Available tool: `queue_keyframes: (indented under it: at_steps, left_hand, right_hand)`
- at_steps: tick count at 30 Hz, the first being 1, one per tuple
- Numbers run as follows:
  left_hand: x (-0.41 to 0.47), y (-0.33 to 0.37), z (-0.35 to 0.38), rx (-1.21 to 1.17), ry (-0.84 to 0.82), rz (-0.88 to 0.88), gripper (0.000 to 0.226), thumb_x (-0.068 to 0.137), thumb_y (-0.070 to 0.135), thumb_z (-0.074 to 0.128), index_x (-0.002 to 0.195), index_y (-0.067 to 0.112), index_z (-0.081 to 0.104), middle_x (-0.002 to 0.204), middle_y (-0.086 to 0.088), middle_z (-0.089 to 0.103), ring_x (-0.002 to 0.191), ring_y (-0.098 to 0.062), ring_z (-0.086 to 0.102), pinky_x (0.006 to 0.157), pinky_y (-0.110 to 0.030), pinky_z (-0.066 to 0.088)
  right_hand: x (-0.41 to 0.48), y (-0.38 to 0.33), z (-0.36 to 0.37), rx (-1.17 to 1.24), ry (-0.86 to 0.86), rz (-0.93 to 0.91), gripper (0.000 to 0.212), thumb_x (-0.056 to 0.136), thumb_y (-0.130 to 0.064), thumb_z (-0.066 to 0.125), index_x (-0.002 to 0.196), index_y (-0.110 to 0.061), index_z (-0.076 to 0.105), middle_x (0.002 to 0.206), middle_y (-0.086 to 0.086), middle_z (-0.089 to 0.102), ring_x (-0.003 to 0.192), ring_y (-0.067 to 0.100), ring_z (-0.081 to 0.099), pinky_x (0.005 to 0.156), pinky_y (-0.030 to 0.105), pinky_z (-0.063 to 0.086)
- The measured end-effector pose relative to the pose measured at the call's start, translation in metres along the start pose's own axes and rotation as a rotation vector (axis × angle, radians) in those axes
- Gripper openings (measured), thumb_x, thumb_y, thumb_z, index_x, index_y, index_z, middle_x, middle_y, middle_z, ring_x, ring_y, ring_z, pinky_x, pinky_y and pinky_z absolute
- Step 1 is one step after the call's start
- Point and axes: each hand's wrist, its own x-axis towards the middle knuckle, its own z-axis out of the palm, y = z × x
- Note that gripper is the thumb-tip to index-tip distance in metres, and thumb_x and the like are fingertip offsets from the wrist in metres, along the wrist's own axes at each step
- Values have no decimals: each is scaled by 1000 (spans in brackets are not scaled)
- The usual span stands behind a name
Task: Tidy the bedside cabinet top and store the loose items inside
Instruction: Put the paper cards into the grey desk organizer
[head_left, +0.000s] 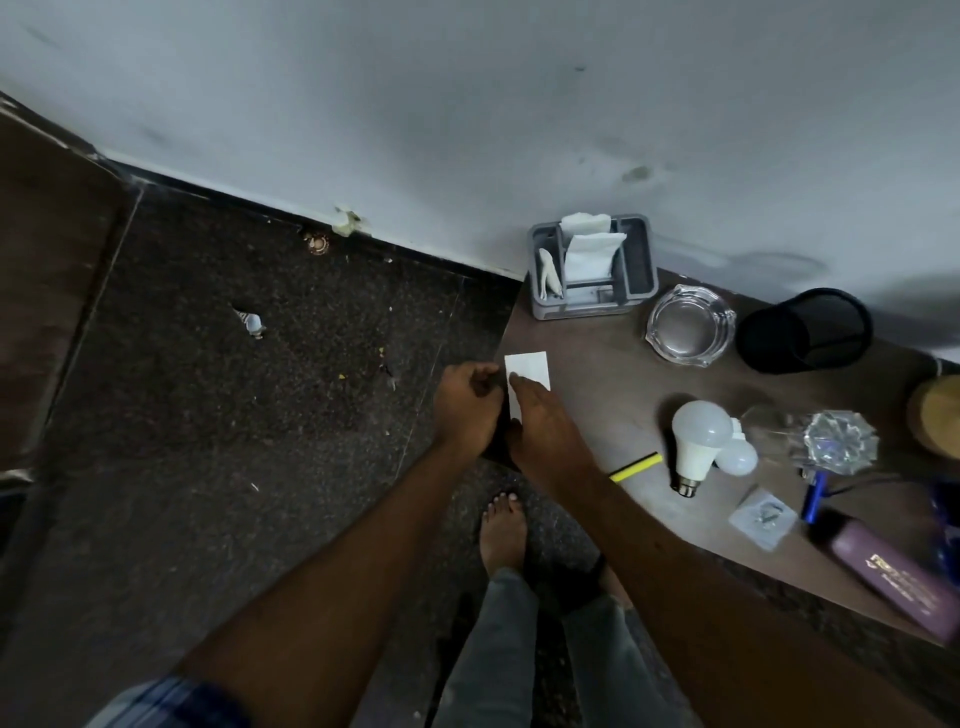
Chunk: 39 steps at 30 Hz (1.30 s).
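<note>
Dark speckled floor (208, 415) fills my view from nine o'clock round to six, with a pale scuffed wall (467, 104) across twelve. The brown worktop (597, 374) of the bedside cabinet comes in from three o'clock.

At its left edge, just right of centre, lies a white card (532, 366). My right hand (545, 421) rests on it with its fingers straight and flat, grip apart and holding nothing. My left hand (467, 400) sits at the card's nine o'clock side with its fingers curled against the edge. I cannot tell whether that grip has pinched the card.

At one o'clock from the card a gray caddy (641, 260) stands against the wall, with white folded tissues in it. A glass ashtray (691, 325) sits just beside it at its four o'clock, and a black mesh cup (805, 330) lies tipped at three o'clock from the ashtray.

At four o'clock from the card a big bulb (696, 441) lies touching a small bulb (737, 458), with a yellow strip (636, 466) near them at nine o'clock. Further along at three to four o'clock are a cut-glass piece (839, 441), a clear packet (762, 518) and a purple bottle (893, 577).

A bare foot (503, 530) stands on the floor at six o'clock.
</note>
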Motion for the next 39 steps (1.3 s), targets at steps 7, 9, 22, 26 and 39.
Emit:
queue_keyframes:
  at_steps: [7, 9, 22, 26, 39]
  left_hand:
    - [18, -12, -6, -235, -26, -223, 22, 91, 12, 69, 112, 7, 73, 111, -10, 75, 101, -23, 71, 91, -35, 58]
    - [22, -11, -7, -351, -76, -303, 13, 94, 12, 66, 101, 9, 75, 102, -11, 76, 91, -24, 72, 77, -32, 60]
    - [32, 9, -14, -76, -123, -96, 6, 91, 15, 68, 85, 12, 69, 87, -7, 71, 83, -23, 67, 76, -37, 54]
    - [19, 22, -22, -94, -263, -23, 8, 92, 11, 66, 87, 17, 68, 86, -5, 72, 79, -18, 68, 71, -35, 54]
    - [-11, 83, 1, 16, -353, 211, 11, 89, 10, 67, 99, 10, 67, 95, -7, 73, 90, -24, 69, 83, -43, 57]
  right_hand:
    - [16, -14, 3, 9, -58, -54, 55, 92, 0, 56, 146, 2, 45, 144, 21, 53, 134, 33, 49, 111, 25, 28]
    - [17, -16, 0, 84, -41, -45, 50, 94, 1, 54, 144, 0, 49, 142, 19, 56, 132, 31, 52, 107, 15, 26]
    - [19, 8, -30, 389, 204, 176, 33, 89, -3, 66, 120, -14, 65, 103, -10, 68, 95, 11, 63, 87, 22, 52]
    - [22, 13, -42, 516, 147, 238, 45, 86, -6, 76, 128, -8, 60, 109, -6, 66, 103, 16, 63, 92, 25, 52]
    - [4, 32, -99, 390, 198, 219, 10, 88, -18, 75, 83, -23, 69, 87, 6, 76, 86, 25, 72, 85, 48, 56]
